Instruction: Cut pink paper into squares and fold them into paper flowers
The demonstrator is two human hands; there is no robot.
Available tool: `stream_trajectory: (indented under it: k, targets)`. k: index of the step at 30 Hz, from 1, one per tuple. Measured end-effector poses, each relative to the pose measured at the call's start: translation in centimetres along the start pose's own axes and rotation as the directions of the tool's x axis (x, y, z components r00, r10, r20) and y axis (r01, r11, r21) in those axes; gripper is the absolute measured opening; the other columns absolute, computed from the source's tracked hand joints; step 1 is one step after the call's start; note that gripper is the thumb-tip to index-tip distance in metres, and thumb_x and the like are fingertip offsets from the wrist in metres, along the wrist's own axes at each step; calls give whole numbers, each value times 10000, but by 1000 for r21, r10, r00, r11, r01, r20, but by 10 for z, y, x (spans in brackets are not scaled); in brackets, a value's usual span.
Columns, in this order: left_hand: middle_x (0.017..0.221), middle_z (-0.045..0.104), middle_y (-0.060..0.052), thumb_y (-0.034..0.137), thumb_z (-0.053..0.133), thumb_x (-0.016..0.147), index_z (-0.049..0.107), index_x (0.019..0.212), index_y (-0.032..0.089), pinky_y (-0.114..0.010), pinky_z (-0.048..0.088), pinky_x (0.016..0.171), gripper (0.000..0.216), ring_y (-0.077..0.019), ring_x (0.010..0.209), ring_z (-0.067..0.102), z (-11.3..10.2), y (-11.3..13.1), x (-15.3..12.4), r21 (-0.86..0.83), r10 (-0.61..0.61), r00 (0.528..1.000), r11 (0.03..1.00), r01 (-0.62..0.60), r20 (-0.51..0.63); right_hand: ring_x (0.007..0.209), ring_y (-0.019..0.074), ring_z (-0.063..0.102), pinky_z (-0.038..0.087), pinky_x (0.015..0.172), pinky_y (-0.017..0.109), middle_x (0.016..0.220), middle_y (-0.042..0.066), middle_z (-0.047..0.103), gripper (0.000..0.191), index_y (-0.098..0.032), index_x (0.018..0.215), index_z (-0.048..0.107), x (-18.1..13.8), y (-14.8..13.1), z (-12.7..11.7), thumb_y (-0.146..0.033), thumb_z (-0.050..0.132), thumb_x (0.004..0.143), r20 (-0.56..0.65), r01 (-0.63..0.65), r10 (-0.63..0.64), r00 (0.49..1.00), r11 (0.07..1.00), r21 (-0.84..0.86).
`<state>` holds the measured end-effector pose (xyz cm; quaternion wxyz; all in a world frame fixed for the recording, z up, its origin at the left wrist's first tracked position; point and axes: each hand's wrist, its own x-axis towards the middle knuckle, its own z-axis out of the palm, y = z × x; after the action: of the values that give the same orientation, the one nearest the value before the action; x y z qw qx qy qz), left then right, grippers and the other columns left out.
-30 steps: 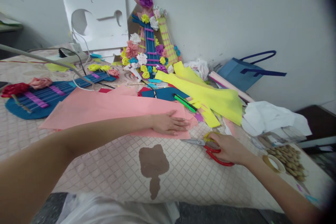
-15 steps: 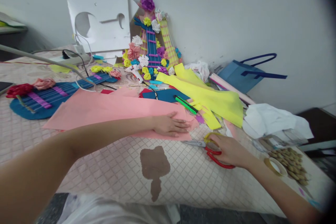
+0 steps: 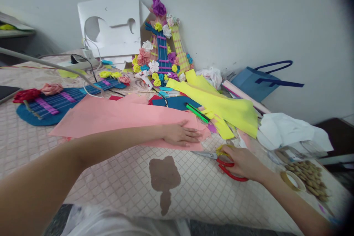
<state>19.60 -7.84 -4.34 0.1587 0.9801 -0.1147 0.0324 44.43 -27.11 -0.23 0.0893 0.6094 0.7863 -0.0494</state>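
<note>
Left hand (image 3: 181,134) flat, fingers spread, pinning pink paper (image 3: 118,116) at its near right corner on the table (image 3: 116,177). Right hand (image 3: 242,160) closed around red-handled scissors (image 3: 224,158) lying just beside the sheet. Advice: lift blades clear, keep paper taut.

**Craft materials surrounding the work area on the quilted table.**
Beyond the left hand, yellow paper sheets (image 3: 221,105) lay beside a green marker (image 3: 197,113), with upright flower-trimmed guitars (image 3: 163,51) against the wall. Far to its left lay a blue guitar (image 3: 55,101). Right of the right hand sat white paper (image 3: 290,131), a tape roll (image 3: 293,180), nuts (image 3: 309,177) and a blue bag (image 3: 257,79).
</note>
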Motion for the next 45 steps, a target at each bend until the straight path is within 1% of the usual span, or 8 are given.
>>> stream_trajectory:
  k: [3,6,13,21,28,33,37,45]
  targets:
    - [1506,245,-41,364,315,946,267,1439,256,-509,-80,1106,506,-196,1402,188,0,1,0,-14,-8,1000,1000,8,-5,905,238,626,449,723,319,1000,86,646,244,-207,1036,483,-1,-1,0,-284,532,809,-26,22,-21,999,999,43]
    - [1497,273,-33,343,339,939,307,1423,266,-501,-67,1111,491,-195,1397,204,-2,2,0,-31,-16,1000,999,16,-8,939,240,617,454,755,331,1040,92,636,283,-207,1071,479,1,-1,1,-256,530,798,-26,20,-18,999,998,57]
    - [1508,243,-30,349,326,943,274,1436,263,-496,-77,1111,503,-190,1404,180,-3,3,0,-29,-21,1000,999,22,12,897,243,622,446,712,324,1011,93,644,287,-203,1051,488,6,-4,3,-277,555,781,-37,27,-26,999,999,25]
    - [1507,251,-15,347,322,940,293,1429,275,-484,-72,1118,496,-190,1404,185,-2,3,1,-5,-34,999,999,34,27,765,238,638,421,615,299,823,68,655,190,-203,946,510,4,-1,5,-305,560,795,-39,25,-26,999,999,-49]
    - [1500,269,-19,356,311,940,278,1435,286,-470,-31,1132,501,-192,1398,205,0,1,1,-3,-15,1000,1000,15,-12,901,235,628,452,717,316,1019,87,647,287,-210,1051,493,2,-5,3,-254,554,774,-69,32,-31,997,999,17]
    - [1493,293,-28,363,294,944,265,1440,272,-489,-9,1126,504,-190,1395,218,-1,2,0,-6,-11,1000,1000,11,-22,917,243,620,451,725,327,1036,80,640,286,-217,1055,484,8,-11,3,-302,559,792,-65,29,-27,998,999,35]
    - [1502,271,-31,360,298,944,260,1441,272,-484,-15,1124,506,-184,1399,204,-2,4,0,-14,-27,1000,1000,27,-10,889,240,617,442,738,335,972,73,642,232,-207,995,486,11,-16,1,-291,566,793,-59,56,-55,997,998,24]
    - [1504,262,-40,345,295,947,256,1443,242,-480,-58,1120,509,-184,1402,191,-4,5,0,-2,-37,999,999,37,19,863,264,635,447,673,335,957,83,657,267,-199,1021,503,7,-9,6,-317,576,794,-53,35,-38,998,998,-49]
